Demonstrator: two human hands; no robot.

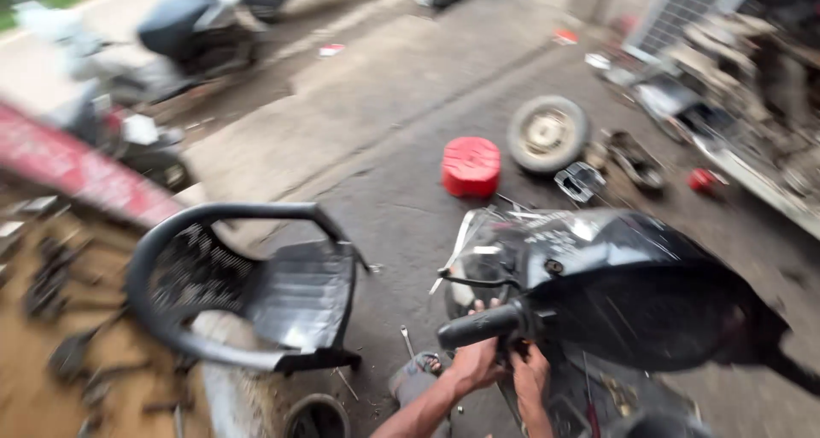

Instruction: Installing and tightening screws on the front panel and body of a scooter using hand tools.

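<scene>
We are working under the black scooter's handlebar grip (480,325), left hand (472,365) and right hand (530,376) close together beneath it; blur is hiding their grasp, so steadier fingers are needed next

The floor (384,122) is rough grey concrete, stained dark toward the right. On it sits a red container (471,166), and just beside that a small wheel (547,133) lies flat. Near the wheel are dark scooter parts (634,158) and a small red piece (701,179). A black chair (256,289) stands on the floor at the left, a spanner (408,342) lying close by its legs. A black scooter (632,293) stands at the right. Everything is blurred.
</scene>
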